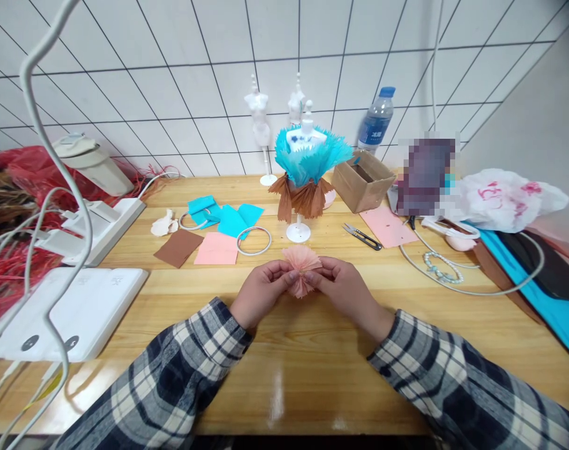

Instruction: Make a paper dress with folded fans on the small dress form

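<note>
A pleated pink paper piece [301,257], fanned out above and below its middle, is pinched between both hands over the wooden table [303,375]. My left hand [263,289] grips its left side with thumb and fingers. On its right side, my right hand [345,284] holds it the same way. Just behind stands a small white mannequin [307,134] dressed in turquoise pleated paper [303,164] over brown pleated paper [306,201]. Left of the hands lie a ring [254,241], a pink sheet [216,249], a brown sheet [178,249] and turquoise sheets [240,220].
Thread snips [362,236] and another pink sheet [388,226] lie right of the mannequin. Behind are a cardboard box [363,181], a water bottle [377,120] and another mannequin [259,128]. A power strip [101,231], white device [69,312] and cables occupy the left.
</note>
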The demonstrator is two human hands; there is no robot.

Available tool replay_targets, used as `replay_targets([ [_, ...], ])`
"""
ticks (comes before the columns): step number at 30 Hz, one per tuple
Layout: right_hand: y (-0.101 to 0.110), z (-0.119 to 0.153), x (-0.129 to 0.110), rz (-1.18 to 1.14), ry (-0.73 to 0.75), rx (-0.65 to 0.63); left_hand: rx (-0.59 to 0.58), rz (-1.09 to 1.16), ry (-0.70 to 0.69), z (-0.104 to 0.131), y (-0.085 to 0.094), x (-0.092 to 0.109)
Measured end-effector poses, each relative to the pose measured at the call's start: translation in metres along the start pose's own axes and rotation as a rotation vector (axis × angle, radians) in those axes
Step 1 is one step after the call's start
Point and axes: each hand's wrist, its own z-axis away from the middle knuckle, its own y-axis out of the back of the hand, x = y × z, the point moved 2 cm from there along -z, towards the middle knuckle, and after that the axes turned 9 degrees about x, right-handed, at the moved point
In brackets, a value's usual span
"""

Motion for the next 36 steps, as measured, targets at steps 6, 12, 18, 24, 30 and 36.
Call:
replay_targets([
  [6,0.002,0.001,-0.003,0.117,0.071,0.014,0.007,0.024,0.022,0.001,0.001,-0.001],
  [12,0.003,0.005,-0.008,0.321,0.137,0.092,0.008,-0.116,-0.032,0.001,0.001,0.001],
  [18,0.006,0.002,-0.008,0.309,0.169,0.126,-0.019,-0.205,-0.073,0.000,0.002,0.001],
  [24,0.003,0.004,-0.007,0.291,0.167,0.133,0.008,-0.227,-0.088,0.001,0.001,0.001],
  [30,-0.001,0.000,0.003,0.118,0.040,0.076,0.016,-0.249,-0.111,-0.001,0.005,-0.002],
  [36,0.002,0.001,-0.001,0.249,0.085,0.135,-0.124,-0.180,-0.063,0.001,0.000,0.004],
])
